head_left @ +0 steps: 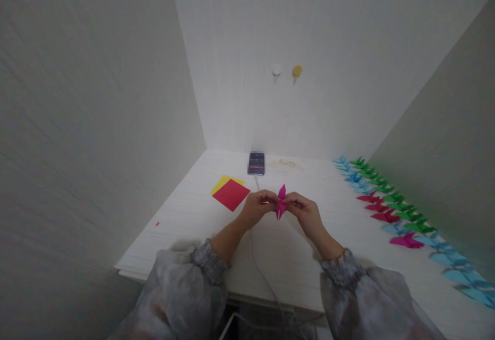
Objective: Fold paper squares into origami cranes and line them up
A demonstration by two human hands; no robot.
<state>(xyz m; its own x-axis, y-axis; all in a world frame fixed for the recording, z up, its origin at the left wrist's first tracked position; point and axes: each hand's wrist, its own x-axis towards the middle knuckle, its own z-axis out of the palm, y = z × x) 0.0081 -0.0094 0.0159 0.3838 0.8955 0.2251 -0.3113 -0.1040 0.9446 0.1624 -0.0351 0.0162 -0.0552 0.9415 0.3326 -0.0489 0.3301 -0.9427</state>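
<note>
A pink origami crane (282,201), its folded points facing up and down, is held above the white table between my two hands. My left hand (258,207) pinches its left side with thumb and fingers. On the opposite side, my right hand (304,210) grips the paper the same way. The fingertips cover the middle of the folds. Left of my hands lie a red paper square (231,194) and, partly under it, a yellow paper sheet (220,182).
Folded paper cranes in green (394,198), blue (450,259), red (381,208) and pink (407,241) line the table's right side. A phone (256,163) with a white cable (258,265) lies at the back. Two hooks (297,71) are on the wall. An orange scrap (157,224) lies left.
</note>
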